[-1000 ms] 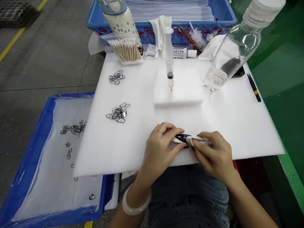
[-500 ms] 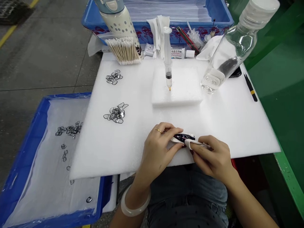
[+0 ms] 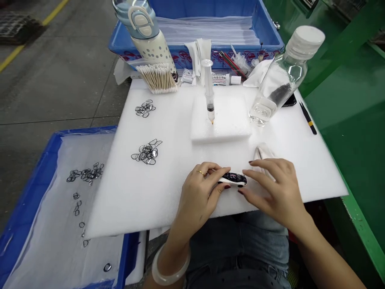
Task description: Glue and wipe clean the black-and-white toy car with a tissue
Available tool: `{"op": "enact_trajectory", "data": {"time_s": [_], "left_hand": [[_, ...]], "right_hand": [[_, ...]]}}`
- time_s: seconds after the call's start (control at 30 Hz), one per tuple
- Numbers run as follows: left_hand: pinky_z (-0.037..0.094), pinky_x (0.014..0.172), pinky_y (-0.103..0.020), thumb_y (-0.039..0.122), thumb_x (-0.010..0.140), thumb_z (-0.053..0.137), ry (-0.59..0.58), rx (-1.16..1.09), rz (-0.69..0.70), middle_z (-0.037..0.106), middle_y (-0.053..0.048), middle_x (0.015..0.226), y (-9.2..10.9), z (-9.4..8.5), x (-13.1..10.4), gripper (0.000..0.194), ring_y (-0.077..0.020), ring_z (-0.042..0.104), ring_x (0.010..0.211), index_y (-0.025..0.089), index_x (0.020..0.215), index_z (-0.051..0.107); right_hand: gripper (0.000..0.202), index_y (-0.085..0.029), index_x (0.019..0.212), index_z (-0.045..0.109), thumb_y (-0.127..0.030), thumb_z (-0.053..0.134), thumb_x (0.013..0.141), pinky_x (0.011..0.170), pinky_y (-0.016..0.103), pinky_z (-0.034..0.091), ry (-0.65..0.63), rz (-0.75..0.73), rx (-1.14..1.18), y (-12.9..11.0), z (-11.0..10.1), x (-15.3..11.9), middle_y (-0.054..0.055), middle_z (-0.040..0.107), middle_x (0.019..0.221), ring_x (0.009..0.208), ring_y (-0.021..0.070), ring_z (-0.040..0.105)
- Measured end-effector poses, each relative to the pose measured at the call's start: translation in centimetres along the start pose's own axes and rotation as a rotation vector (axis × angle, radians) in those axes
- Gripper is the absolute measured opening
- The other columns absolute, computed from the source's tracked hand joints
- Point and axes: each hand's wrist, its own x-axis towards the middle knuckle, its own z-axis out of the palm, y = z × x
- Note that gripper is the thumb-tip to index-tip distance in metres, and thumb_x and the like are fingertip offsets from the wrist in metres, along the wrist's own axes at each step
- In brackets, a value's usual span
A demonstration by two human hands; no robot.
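A small white toy car [image 3: 234, 179] with a dark glossy top is held low over the front of the white foam sheet [image 3: 177, 192]. My left hand [image 3: 202, 192] pinches its left end between thumb and fingers. My right hand [image 3: 272, 188] is at the car's right end with thumb and fingers apart, holding nothing. Behind the right fingers lies a crumpled white cloth [image 3: 264, 152], partly hidden by that hand. Farther back, a syringe [image 3: 209, 94] stands tip down on a foam block [image 3: 230, 118].
Black thin rings [image 3: 146, 152] lie in two piles at left. A lower blue tray [image 3: 22, 204] holds more rings. At the back are cotton swabs [image 3: 158, 78], a dotted bottle [image 3: 156, 50], a blue bin [image 3: 192, 56] and a tilted clear bottle [image 3: 279, 76]. Tweezers [image 3: 307, 118] lie at right.
My right hand has let go of the white cloth, which now lies on the foam behind it, and its fingers have spread. My left hand still holds the toy car. The view has shifted slightly.
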Motion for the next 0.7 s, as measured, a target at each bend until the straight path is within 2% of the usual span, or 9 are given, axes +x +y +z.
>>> {"op": "enact_trajectory", "data": {"time_s": [0.1,0.23,0.3,0.37,0.43,0.5,0.57,0.63,0.7], "left_hand": [[0.053,0.082,-0.04,0.018,0.095,0.057,0.008,0.005,0.005,0.062,-0.007,0.106,0.0,0.0,0.0,0.027,-0.0214,0.058,0.094,0.019,0.121,0.066],[0.053,0.082,-0.041,0.016,0.092,0.063,-0.007,-0.005,-0.006,0.061,-0.006,0.106,0.0,-0.1,0.0,0.027,-0.0217,0.058,0.095,0.019,0.118,0.067],[0.053,0.083,-0.041,0.015,0.089,0.066,-0.013,-0.013,-0.006,0.06,-0.006,0.105,-0.1,-0.1,-0.1,0.028,-0.0219,0.058,0.096,0.02,0.117,0.067],[0.053,0.084,-0.042,0.015,0.088,0.067,-0.012,-0.019,0.003,0.06,-0.006,0.106,-0.1,-0.1,-0.1,0.029,-0.022,0.057,0.097,0.02,0.117,0.066],[0.053,0.084,-0.042,0.015,0.088,0.067,-0.007,-0.02,0.012,0.06,-0.006,0.106,-0.1,-0.1,-0.2,0.03,-0.0219,0.057,0.097,0.02,0.118,0.066],[0.052,0.084,-0.042,0.016,0.088,0.067,-0.004,-0.019,0.009,0.059,-0.006,0.106,-0.1,-0.2,-0.2,0.03,-0.0217,0.057,0.098,0.02,0.118,0.065],[0.052,0.085,-0.041,0.015,0.089,0.067,-0.004,-0.015,0.002,0.059,-0.005,0.107,-0.1,-0.2,-0.2,0.03,-0.0213,0.057,0.098,0.02,0.118,0.065],[0.052,0.086,-0.041,0.015,0.089,0.067,-0.006,-0.01,0.007,0.059,-0.005,0.107,-0.1,-0.2,-0.3,0.03,-0.0209,0.057,0.098,0.021,0.118,0.065],[0.052,0.086,-0.04,0.014,0.089,0.067,-0.008,-0.001,0.012,0.06,-0.005,0.107,-0.1,-0.2,-0.2,0.03,-0.0206,0.058,0.098,0.022,0.118,0.064]], "right_hand": [[0.028,-0.019,0.108,0.067,-0.036,0.073,0.086,0.085,0.043,0.044,-0.017,0.011,0.051,-0.8,1.0,-0.5,0.009,0.069,0.11,0.098,0.0251,0.062],[0.02,-0.018,0.103,0.067,-0.032,0.071,0.088,0.081,0.039,0.044,0.031,0.091,0.068,0.1,0.3,-0.5,0.007,0.07,0.101,0.094,0.0224,0.065],[0.006,-0.019,0.091,0.066,-0.024,0.066,0.09,0.074,0.034,0.044,0.11,0.186,0.035,1.1,-0.4,-0.1,0.003,0.071,0.087,0.082,0.0184,0.066],[0.01,-0.019,0.081,0.063,-0.024,0.063,0.09,0.066,0.031,0.043,0.162,0.33,-0.024,2.2,-0.6,0.5,0.0,0.068,0.075,0.07,0.016,0.063],[0.014,-0.019,0.081,0.064,-0.031,0.063,0.088,0.062,0.031,0.042,0.115,0.47,-0.09,3.2,-0.2,1.2,0.001,0.066,0.072,0.067,0.0176,0.062],[0.017,-0.019,0.084,0.067,-0.035,0.063,0.088,0.066,0.035,0.043,0.052,0.499,-0.146,3.9,0.6,1.7,0.004,0.068,0.08,0.075,0.022,0.064],[0.015,-0.019,0.082,0.066,-0.033,0.061,0.088,0.078,0.041,0.044,0.091,0.422,-0.135,4.1,1.1,1.8,0.008,0.069,0.097,0.092,0.0266,0.065],[0.014,-0.02,0.082,0.062,-0.027,0.056,0.091,0.09,0.045,0.044,0.171,0.372,0.037,3.7,1.0,1.7,0.009,0.068,0.114,0.107,0.0274,0.062],[0.012,-0.02,0.088,0.059,-0.025,0.052,0.096,0.084,0.038,0.048,0.15,0.388,0.31,2.8,0.6,1.2,0.006,0.07,0.107,0.098,0.0215,0.065]]}}
